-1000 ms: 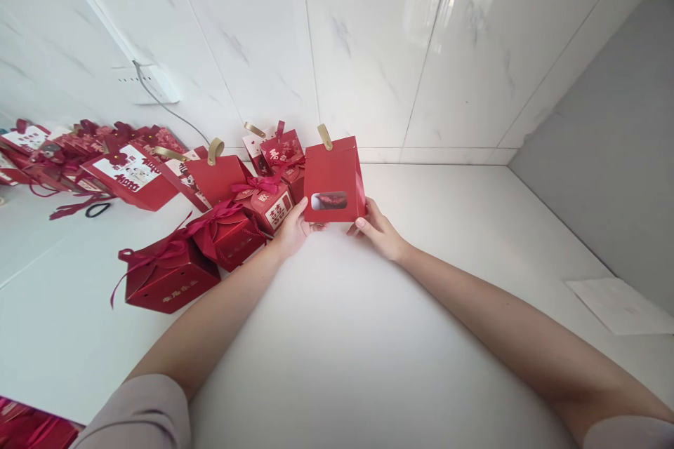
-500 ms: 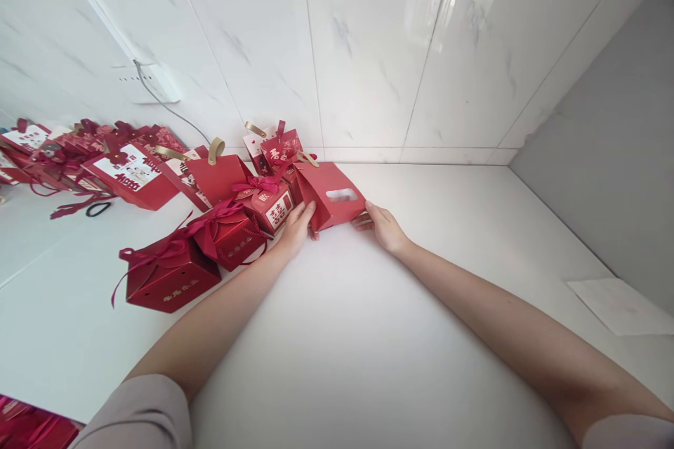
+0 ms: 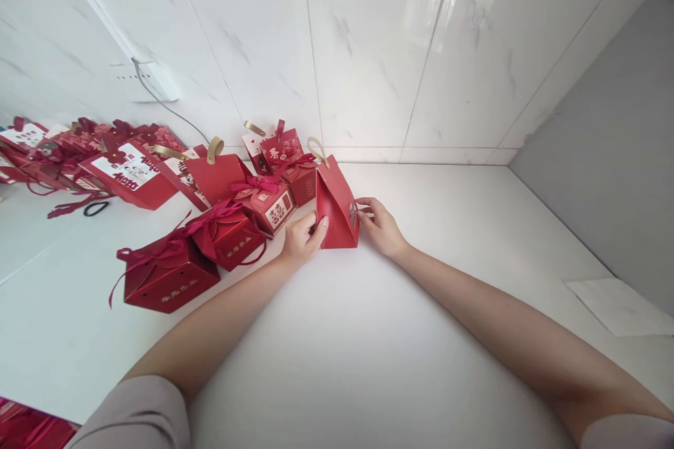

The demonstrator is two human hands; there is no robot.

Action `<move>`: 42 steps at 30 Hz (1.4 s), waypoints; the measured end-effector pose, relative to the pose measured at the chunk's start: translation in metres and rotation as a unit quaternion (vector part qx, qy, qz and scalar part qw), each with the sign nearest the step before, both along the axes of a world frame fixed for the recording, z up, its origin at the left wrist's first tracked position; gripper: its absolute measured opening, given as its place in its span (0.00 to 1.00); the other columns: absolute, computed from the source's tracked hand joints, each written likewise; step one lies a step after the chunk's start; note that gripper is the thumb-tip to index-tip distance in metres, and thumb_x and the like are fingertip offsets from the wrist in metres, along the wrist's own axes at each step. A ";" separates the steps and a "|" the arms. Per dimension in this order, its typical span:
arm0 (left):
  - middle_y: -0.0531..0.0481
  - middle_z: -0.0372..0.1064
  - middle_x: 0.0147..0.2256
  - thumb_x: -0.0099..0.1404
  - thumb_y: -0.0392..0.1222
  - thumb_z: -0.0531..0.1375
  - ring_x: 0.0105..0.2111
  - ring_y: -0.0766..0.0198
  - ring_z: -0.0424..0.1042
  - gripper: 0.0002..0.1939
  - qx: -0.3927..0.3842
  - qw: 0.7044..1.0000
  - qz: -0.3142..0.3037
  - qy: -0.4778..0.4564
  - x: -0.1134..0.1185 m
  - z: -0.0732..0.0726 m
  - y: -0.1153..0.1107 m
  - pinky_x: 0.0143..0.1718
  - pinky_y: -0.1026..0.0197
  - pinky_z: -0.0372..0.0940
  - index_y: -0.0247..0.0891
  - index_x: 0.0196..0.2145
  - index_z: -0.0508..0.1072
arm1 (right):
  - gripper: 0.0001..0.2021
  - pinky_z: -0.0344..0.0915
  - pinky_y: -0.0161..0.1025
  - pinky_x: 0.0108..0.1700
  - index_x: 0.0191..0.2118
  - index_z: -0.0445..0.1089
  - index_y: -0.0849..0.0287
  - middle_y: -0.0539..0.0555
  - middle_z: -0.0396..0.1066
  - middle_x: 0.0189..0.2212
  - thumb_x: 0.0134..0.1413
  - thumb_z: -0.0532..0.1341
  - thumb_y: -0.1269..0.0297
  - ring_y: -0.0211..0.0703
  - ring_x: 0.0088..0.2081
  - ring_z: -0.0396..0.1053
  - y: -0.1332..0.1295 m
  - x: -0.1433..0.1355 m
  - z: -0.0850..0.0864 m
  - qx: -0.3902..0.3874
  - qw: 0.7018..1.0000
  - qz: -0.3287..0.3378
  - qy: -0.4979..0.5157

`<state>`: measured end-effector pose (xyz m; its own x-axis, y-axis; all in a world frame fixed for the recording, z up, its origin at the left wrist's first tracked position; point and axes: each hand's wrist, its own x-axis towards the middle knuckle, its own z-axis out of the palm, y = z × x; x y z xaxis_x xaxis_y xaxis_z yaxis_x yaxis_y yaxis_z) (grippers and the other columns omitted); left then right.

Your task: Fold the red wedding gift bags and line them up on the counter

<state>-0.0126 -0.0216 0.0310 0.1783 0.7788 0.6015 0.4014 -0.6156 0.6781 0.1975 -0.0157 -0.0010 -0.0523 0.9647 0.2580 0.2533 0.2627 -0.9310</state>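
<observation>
A red triangular gift box [image 3: 337,207] with a pale loop handle stands on the white table, its folded end facing me and an oval window on its right side. My left hand [image 3: 305,235] pinches the box's left edge between thumb and curled fingers. At the window side, the fingertips of my right hand [image 3: 380,226] touch the box, the fingers bent and apart. Left of it are a small red box with a ribbon [image 3: 300,182] and a box with a white label [image 3: 272,210].
Two ribboned red boxes [image 3: 171,277] [image 3: 229,235] stand front left. Several red boxes [image 3: 131,175] line the tiled wall. A black band [image 3: 96,209] lies nearby, and a white sheet [image 3: 618,305] at the right. A cable [image 3: 168,106] hangs from a wall socket.
The triangular box has turned so its folded end faces me, and its handle now stands up. My left hand has shifted slightly right and my right hand's fingers have risen along the box's side.
</observation>
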 end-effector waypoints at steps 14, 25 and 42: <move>0.56 0.48 0.16 0.65 0.43 0.57 0.17 0.69 0.47 0.20 0.080 0.985 -0.010 0.153 -0.002 -0.006 0.001 0.24 0.61 0.47 0.39 0.18 0.56 | 0.16 0.63 0.44 0.42 0.36 0.64 0.55 0.56 0.68 0.34 0.67 0.49 0.50 0.46 0.36 0.67 -0.022 0.000 0.018 0.217 0.961 -0.017 -0.168; 0.54 0.56 0.18 0.67 0.43 0.52 0.19 0.67 0.53 0.17 0.027 0.976 -0.065 0.205 -0.001 -0.004 0.008 0.26 0.61 0.47 0.40 0.21 0.59 | 0.17 0.58 0.40 0.33 0.31 0.58 0.54 0.53 0.64 0.28 0.71 0.42 0.57 0.43 0.27 0.59 -0.015 -0.002 0.015 0.234 0.930 0.011 -0.285; 0.53 0.61 0.18 0.60 0.44 0.64 0.20 0.66 0.57 0.12 0.086 0.981 -0.012 0.176 -0.005 0.002 0.007 0.27 0.62 0.47 0.41 0.22 0.68 | 0.17 0.55 0.41 0.33 0.30 0.64 0.57 0.54 0.67 0.24 0.69 0.45 0.60 0.42 0.26 0.62 -0.017 0.002 0.021 0.313 0.870 -0.028 -0.379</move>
<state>-0.0173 -0.0143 0.0326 0.4150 0.6644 0.6215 0.5757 -0.7207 0.3861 0.2000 -0.0325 0.0199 -0.3942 0.6537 0.6459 0.7605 0.6267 -0.1701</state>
